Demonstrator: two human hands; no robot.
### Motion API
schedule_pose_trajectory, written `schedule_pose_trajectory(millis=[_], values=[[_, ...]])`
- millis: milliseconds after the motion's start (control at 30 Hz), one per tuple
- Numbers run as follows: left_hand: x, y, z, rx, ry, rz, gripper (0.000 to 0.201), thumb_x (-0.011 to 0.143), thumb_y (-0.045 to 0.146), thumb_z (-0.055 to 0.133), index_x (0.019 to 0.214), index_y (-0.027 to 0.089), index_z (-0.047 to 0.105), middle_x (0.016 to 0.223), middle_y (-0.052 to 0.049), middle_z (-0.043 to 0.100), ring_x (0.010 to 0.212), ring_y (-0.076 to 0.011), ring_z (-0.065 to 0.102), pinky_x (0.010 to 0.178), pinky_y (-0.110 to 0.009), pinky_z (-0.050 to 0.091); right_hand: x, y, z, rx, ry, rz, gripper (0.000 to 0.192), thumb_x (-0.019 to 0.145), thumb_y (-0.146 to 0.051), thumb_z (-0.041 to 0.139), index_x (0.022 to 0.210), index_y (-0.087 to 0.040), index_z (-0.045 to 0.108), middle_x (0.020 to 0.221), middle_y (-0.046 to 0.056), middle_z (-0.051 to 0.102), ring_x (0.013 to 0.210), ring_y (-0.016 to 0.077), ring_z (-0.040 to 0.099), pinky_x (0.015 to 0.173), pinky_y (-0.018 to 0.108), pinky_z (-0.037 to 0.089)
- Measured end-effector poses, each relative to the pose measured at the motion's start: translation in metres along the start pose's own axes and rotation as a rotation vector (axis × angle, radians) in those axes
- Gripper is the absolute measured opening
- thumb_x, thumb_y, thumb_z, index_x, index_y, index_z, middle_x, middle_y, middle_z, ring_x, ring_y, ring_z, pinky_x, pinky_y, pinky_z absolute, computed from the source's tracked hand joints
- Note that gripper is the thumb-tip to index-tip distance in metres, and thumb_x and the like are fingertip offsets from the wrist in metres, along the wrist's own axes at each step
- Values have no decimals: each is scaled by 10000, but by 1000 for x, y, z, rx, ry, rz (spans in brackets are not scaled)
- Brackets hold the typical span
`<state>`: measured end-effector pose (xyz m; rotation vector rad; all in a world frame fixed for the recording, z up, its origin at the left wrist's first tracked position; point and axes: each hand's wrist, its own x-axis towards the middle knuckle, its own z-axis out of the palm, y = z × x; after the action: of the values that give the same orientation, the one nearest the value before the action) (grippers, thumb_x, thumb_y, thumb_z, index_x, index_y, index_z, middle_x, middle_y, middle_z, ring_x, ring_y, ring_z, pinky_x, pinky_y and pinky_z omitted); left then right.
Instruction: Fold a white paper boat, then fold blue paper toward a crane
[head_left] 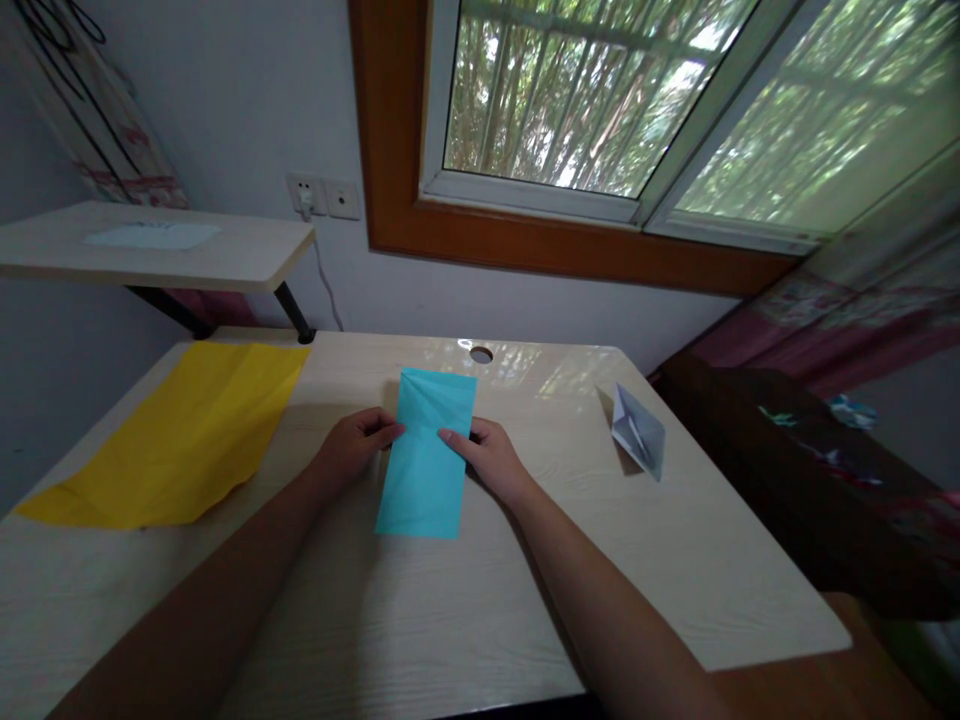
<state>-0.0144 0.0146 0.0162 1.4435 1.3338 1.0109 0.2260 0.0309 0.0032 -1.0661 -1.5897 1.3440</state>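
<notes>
A light-blue sheet of paper (424, 490), folded into an upright rectangle, is held a little above the desk between both hands. Crease lines fan out near its top edge. My left hand (358, 440) pinches its left edge, the thumb at the rim and the fingers curled. On the opposite side, my right hand (491, 452) grips the right edge with the thumb lying on the front face and the fingers behind, partly hidden by the paper.
On the pale wooden desk (600, 600), a yellow sheet (180, 440) lies at left and a folded grey-white paper piece (637, 432) stands at right. A raised shelf (247, 262) with a white paper (154, 235) is at back left. The desk has a cable hole (481, 355).
</notes>
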Motion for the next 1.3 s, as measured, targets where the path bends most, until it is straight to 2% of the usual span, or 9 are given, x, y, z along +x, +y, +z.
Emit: schedule_pose_trajectory(millis=[367, 567, 767, 933, 1133, 1300], values=[[2, -4, -2, -43, 43, -4, 310, 778, 486, 718, 790, 179, 678, 701, 7, 637, 684, -163, 594, 673, -285, 477, 1, 2, -2, -12, 3, -34, 397, 842, -549, 689, 826, -155, 731, 778, 27, 672, 706, 175, 569, 679, 285, 456], [5, -2, 0, -118, 103, 24, 376, 765, 444, 741, 1033, 187, 679, 723, 17, 640, 681, -156, 605, 663, -278, 496, 1, 6, 0, 42, 11, -17, 367, 834, -523, 712, 811, -157, 726, 774, 25, 670, 699, 167, 566, 688, 286, 454], [5, -5, 1, -136, 92, 50, 429, 797, 427, 722, 1157, 195, 693, 850, -9, 672, 755, -158, 625, 724, -291, 527, 0, 5, 0, 78, -3, -15, 360, 828, -522, 720, 866, -165, 747, 838, 41, 709, 739, 186, 602, 731, 307, 480], [3, -4, -1, -56, 85, 51, 520, 833, 402, 676, 1323, 231, 652, 997, -27, 696, 853, -169, 641, 802, -308, 532, 0, 6, -1, -15, -5, -27, 397, 836, -556, 694, 837, -162, 741, 797, 41, 695, 721, 185, 594, 689, 295, 472], [6, -7, -2, 50, 95, 140, 454, 864, 425, 642, 1267, 224, 697, 1126, -58, 709, 1027, -211, 636, 923, -341, 504, -2, 4, -1, -168, -2, -66, 455, 831, -618, 660, 777, -173, 735, 720, 34, 661, 723, 200, 596, 641, 283, 455], [6, -7, -3, 56, 76, 48, 585, 839, 462, 657, 1364, 205, 624, 1134, -64, 730, 997, -227, 666, 921, -369, 521, -3, 2, -1, -226, 24, -90, 460, 846, -624, 637, 745, -181, 710, 681, 34, 623, 685, 189, 546, 612, 282, 439]])
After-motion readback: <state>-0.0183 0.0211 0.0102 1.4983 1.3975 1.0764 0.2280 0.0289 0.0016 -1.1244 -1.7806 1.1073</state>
